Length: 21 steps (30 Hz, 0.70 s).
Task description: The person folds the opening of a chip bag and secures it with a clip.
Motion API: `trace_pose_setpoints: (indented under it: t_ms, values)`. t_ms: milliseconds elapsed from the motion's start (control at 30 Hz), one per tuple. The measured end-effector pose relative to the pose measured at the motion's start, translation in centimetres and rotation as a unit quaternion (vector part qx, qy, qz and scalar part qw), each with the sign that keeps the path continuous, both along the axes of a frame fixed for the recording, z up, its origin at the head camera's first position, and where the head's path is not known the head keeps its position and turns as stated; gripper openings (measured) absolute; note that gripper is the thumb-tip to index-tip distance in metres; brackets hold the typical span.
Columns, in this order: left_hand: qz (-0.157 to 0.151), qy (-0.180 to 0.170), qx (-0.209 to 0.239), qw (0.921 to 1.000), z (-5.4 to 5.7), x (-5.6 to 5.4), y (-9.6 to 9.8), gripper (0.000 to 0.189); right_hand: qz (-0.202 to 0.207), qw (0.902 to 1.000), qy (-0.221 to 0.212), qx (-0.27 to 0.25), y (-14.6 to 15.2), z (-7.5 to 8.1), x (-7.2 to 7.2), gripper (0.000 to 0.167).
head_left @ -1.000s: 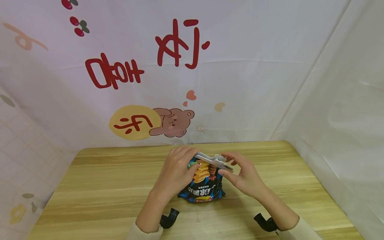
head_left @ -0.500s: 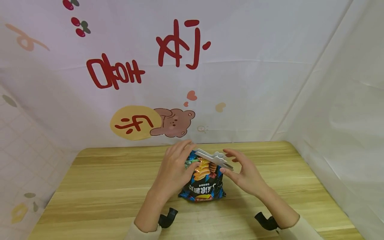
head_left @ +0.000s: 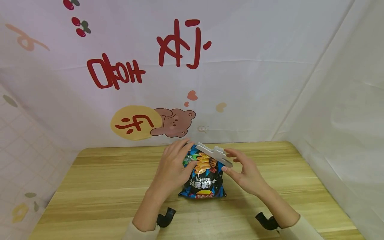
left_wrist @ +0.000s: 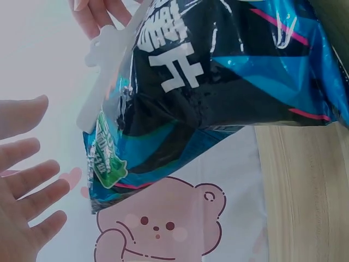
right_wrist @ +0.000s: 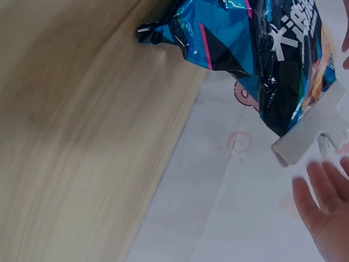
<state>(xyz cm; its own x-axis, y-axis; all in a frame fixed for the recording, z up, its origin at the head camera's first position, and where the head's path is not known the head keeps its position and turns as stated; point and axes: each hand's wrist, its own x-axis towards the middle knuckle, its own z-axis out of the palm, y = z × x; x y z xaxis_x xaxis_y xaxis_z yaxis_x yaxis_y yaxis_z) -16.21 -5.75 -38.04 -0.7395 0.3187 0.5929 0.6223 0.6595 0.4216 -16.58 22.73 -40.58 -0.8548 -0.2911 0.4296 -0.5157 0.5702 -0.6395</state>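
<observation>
A black and blue bag of potato chips [head_left: 206, 180] stands on the table, its printing upside down in the head view. A white sealing clip [head_left: 213, 154] lies slantwise across its top edge. My left hand [head_left: 172, 166] is at the bag's left side, and in the left wrist view its spread fingers [left_wrist: 46, 188] are apart from the bag. At the clip's right end is my right hand [head_left: 247, 173], fingers loosely bent, with a small gap to the clip [right_wrist: 313, 128] in the right wrist view. Neither hand holds anything.
The wooden table [head_left: 105, 186] reaches back to a white printed cloth [head_left: 255, 93] that hangs as a backdrop. Black curved pieces [head_left: 166, 217] stick out by both wrists.
My left hand has let go of the clip's left end and drawn slightly left. The bag leans back more, showing more of its front. The right hand has barely moved.
</observation>
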Motion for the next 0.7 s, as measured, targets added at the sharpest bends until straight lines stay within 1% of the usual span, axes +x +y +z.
trace_pose_setpoints:
  t_ms: [167, 400, 700]
  values:
    - [-0.003, 0.008, 0.0, 1.0, -0.04, -0.07, 0.12, 0.058, -0.009, 0.9999, -0.005, -0.006, 0.02, -0.1, -0.02, 0.059]
    - [-0.003, -0.004, 0.003, 1.0, -0.04, -0.03, 0.24, 0.055, -0.002, 1.0, -0.006, 0.0, -0.08, -0.39, 0.03, 0.057]
    - [-0.001, 0.004, 0.0, 1.0, -0.09, -0.1, 0.28, 0.055, -0.01, 0.9997, -0.023, -0.001, 0.01, -0.43, 0.18, 0.058]
